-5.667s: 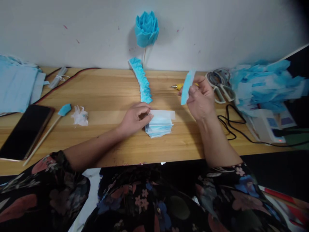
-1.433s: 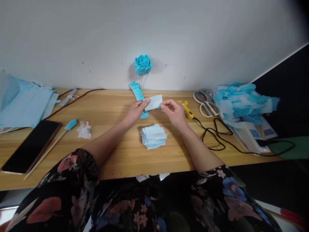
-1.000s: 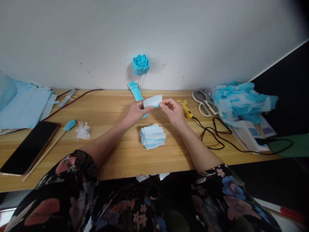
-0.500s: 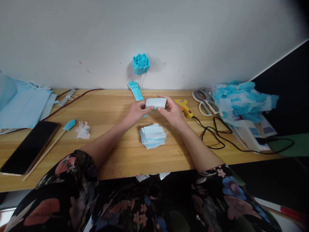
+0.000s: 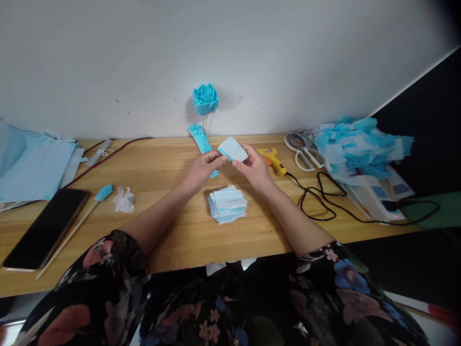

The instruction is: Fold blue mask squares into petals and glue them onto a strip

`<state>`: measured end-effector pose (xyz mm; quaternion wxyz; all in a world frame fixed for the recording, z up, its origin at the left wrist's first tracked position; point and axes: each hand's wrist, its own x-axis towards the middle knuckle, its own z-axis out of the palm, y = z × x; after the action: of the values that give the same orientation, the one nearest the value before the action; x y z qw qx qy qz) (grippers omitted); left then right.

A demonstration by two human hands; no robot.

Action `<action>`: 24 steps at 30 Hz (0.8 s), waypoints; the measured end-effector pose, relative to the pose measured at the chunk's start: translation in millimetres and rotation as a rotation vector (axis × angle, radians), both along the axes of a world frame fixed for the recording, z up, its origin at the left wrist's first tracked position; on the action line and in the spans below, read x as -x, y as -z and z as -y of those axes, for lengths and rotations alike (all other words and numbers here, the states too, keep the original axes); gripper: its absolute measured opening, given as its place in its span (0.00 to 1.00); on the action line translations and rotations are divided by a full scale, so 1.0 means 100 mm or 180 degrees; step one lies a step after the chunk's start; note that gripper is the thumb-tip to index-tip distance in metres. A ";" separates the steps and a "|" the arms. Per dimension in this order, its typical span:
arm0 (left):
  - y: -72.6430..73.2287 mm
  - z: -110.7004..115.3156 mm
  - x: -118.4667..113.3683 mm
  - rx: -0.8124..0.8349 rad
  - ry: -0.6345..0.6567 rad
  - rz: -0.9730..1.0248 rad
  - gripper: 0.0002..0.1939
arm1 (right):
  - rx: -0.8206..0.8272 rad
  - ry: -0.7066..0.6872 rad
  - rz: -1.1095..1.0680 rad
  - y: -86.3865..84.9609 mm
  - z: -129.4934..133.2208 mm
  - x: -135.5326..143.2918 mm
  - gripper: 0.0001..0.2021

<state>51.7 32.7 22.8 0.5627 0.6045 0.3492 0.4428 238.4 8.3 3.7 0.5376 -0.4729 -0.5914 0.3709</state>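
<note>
Between my two hands, above the table, is a small light-blue piece of mask fabric (image 5: pixel 233 148) with a brighter blue lower edge, tilted down to the right. My left hand (image 5: pixel 204 169) pinches its left corner with thumb and fingers. At the right edge, my right hand (image 5: pixel 255 168) grips it, thumb in front and fingers behind. Below the hands lies a stack of cut fabric pieces (image 5: pixel 227 205). Behind my left hand, a pleated blue strip (image 5: pixel 200 138) rests on the table, partly hidden. A blue fabric flower (image 5: pixel 205 99) on a thin stem stands by the wall.
To the right are a yellow glue gun (image 5: pixel 272 161), white-handled scissors (image 5: pixel 305 159), a black cord (image 5: pixel 320 192), a power strip (image 5: pixel 383 204) and a pile of blue scraps (image 5: pixel 363 146). To the left are face masks (image 5: pixel 32 158), a phone (image 5: pixel 45 228) and a blue-tipped stick (image 5: pixel 72 233).
The fabric piece has turned from level to tilted, its left end now higher. Both hands still hold it. The view has shifted slightly.
</note>
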 end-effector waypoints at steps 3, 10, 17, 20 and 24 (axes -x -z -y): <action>0.00 0.00 0.00 -0.0022 -0.0058 -0.0121 0.23 | -0.0004 -0.0054 -0.0005 -0.01 0.01 0.01 0.31; -0.01 -0.04 0.02 0.0257 -0.0245 0.0134 0.23 | -0.0073 0.0071 0.0181 -0.03 0.01 -0.08 0.29; 0.03 -0.08 0.02 0.0373 -0.0117 0.0331 0.22 | -0.1123 0.0127 0.1439 -0.21 0.07 -0.20 0.26; 0.03 -0.07 0.03 0.0388 -0.0043 0.0362 0.22 | -0.1357 -0.0117 0.2001 -0.26 0.09 -0.19 0.30; 0.02 -0.06 0.04 0.0414 0.0003 0.0393 0.21 | -0.1417 -0.0298 0.2267 -0.23 0.08 -0.17 0.34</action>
<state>47.8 38.4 21.2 0.6214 0.5384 0.3416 0.4554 255.5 0.4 26.7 0.3712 -0.4165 -0.8268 0.0715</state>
